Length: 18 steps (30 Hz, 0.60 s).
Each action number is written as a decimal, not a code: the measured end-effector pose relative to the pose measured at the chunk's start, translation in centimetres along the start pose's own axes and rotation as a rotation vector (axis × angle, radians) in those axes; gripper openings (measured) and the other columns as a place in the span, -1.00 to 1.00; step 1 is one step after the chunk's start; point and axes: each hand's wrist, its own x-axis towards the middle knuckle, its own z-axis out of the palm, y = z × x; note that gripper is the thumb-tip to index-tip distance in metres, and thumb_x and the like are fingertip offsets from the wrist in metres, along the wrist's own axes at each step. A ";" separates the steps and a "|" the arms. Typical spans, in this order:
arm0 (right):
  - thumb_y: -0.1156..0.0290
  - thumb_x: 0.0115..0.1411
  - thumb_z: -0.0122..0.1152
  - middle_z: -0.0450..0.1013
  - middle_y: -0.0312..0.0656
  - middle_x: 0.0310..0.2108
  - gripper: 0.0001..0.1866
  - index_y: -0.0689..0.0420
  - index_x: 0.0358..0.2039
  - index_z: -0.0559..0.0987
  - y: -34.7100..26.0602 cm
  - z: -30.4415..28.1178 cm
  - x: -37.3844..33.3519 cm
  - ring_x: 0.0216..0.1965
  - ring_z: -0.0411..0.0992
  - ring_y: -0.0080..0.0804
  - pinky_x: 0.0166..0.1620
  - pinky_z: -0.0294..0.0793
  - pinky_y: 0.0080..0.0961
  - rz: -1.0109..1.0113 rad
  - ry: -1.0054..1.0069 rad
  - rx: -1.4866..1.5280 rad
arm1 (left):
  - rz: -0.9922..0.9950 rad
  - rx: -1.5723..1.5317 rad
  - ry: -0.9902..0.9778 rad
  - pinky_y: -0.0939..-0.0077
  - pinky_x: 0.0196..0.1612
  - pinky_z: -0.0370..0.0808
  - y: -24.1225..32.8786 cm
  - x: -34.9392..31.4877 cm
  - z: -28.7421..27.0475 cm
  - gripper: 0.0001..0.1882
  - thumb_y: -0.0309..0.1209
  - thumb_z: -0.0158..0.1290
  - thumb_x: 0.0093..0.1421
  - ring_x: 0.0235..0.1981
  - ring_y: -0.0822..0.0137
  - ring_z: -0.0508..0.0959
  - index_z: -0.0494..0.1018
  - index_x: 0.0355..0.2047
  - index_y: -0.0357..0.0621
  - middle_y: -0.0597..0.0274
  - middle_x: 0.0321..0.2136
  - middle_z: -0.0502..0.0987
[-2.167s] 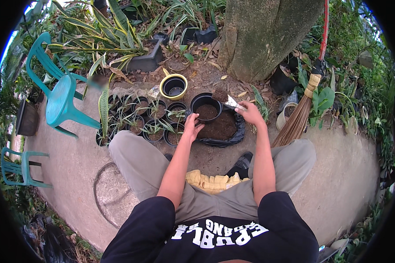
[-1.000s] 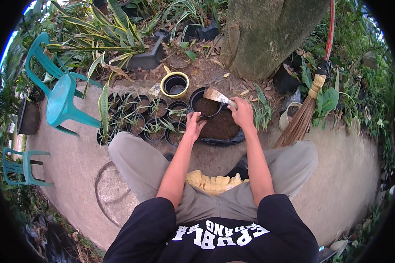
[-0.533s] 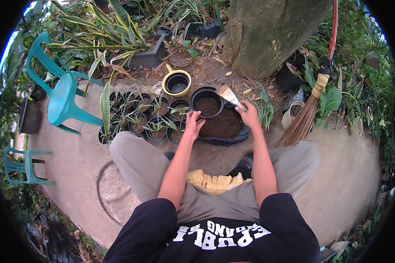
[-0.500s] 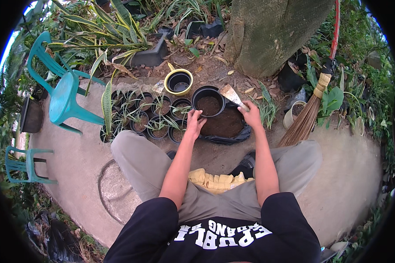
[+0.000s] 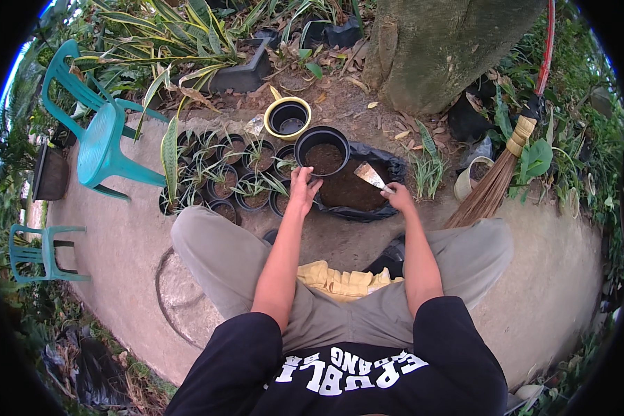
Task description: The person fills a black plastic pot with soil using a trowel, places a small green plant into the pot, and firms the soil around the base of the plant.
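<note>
My left hand (image 5: pixel 304 188) grips the near rim of a round black plant pot (image 5: pixel 347 158), which has dark soil in its bottom and is tilted a little toward me. To its right, my right hand (image 5: pixel 399 197) is closed round the handle of a scraper (image 5: pixel 372 176) with a flat, soil-smeared metal blade. That blade is over the dark soil (image 5: pixel 350 192) inside a black plastic bag (image 5: pixel 388 161). The pot hangs over the bag's left part and hides some of it. Left of my left hand, several small black pots (image 5: pixel 254 197) hold spiky striped seedlings.
A yellow pot with a handle (image 5: pixel 272 111) holds a black pot, beyond the seedlings. A stick broom (image 5: pixel 496 173) leans at right beside a whitish pot (image 5: pixel 463 184). A tree trunk (image 5: pixel 444 55) rises behind. Green plastic chairs (image 5: pixel 98 149) stand left on the concrete.
My right hand has brought the scraper down from the pot's right rim to over the soil bag. The pot in my left hand has shifted slightly left and tipped toward me.
</note>
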 end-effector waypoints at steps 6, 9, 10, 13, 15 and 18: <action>0.18 0.00 0.42 0.57 -0.04 -0.15 -0.62 0.02 -0.16 0.64 2.0 3.6 0.5 -0.07 0.52 -0.09 0.01 0.47 -0.25 0.221 -0.021 -0.259 | 0.017 0.006 -0.021 0.19 0.13 0.38 0.3 -0.4 -0.2 -0.43 -0.32 0.15 0.11 -0.03 0.11 0.40 0.12 0.06 -0.06 0.12 -0.03 0.29; 0.16 0.02 0.41 0.54 -0.10 -0.06 -0.62 -0.06 -0.12 0.62 0.4 4.6 0.8 0.03 0.47 -0.14 0.07 0.44 -0.24 0.281 -0.096 -0.255 | 0.035 -0.010 -0.001 0.22 0.11 0.38 0.9 -0.8 -0.9 -0.44 -0.35 0.13 0.13 -0.05 0.12 0.42 0.12 0.08 -0.06 0.15 -0.03 0.30; 0.14 0.03 0.40 0.52 -0.12 -0.03 -0.61 -0.10 -0.11 0.62 0.5 4.9 1.1 0.06 0.45 -0.15 0.09 0.43 -0.23 0.290 -0.116 -0.254 | 0.040 -0.015 0.002 0.22 0.10 0.39 0.9 -1.0 -0.7 -0.44 -0.36 0.13 0.14 -0.06 0.13 0.42 0.12 0.08 -0.06 0.15 -0.03 0.31; 0.20 0.00 0.43 0.56 -0.06 -0.12 -0.60 0.03 -0.14 0.63 0.3 6.4 1.6 -0.01 0.49 -0.12 0.04 0.45 -0.27 0.221 -0.102 -0.202 | 0.035 -0.034 0.000 0.24 0.10 0.39 1.3 -1.6 -1.0 -0.46 -0.39 0.11 0.15 -0.06 0.14 0.43 0.12 0.08 -0.06 0.15 -0.04 0.32; 0.20 0.00 0.43 0.56 -0.05 -0.13 -0.60 0.04 -0.14 0.62 -0.3 7.5 2.0 -0.02 0.50 -0.11 0.03 0.45 -0.27 0.171 -0.101 -0.187 | 0.048 -0.045 -0.001 0.24 0.09 0.40 1.5 -1.8 -1.2 -0.47 -0.40 0.10 0.15 -0.07 0.15 0.43 0.12 0.08 -0.05 0.15 -0.05 0.33; 0.20 0.00 0.42 0.56 -0.04 -0.13 -0.59 0.06 -0.13 0.62 -1.2 9.3 2.7 -0.03 0.50 -0.10 0.03 0.45 -0.27 0.130 -0.118 -0.164 | 0.054 -0.049 0.006 0.23 0.09 0.40 1.8 -2.1 -1.4 -0.48 -0.41 0.09 0.16 -0.07 0.15 0.43 0.12 0.08 -0.04 0.14 -0.05 0.33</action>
